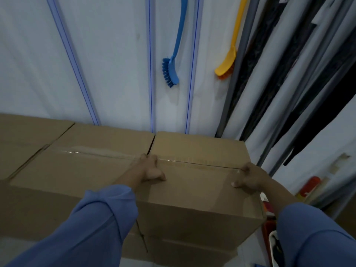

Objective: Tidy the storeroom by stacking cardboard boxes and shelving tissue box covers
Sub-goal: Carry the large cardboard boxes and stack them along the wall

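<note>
While my left hand (149, 168) and right hand (248, 178) curl fingers over its opposite top edges, I see the cardboard box (194, 197) is plain brown, tape-sealed.

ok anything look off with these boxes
Only slightly: the right-hand top box seems a little askew, with a dark wedge-shaped gap against the neighbouring box at the back. Nothing looks damaged or spilled.
</note>
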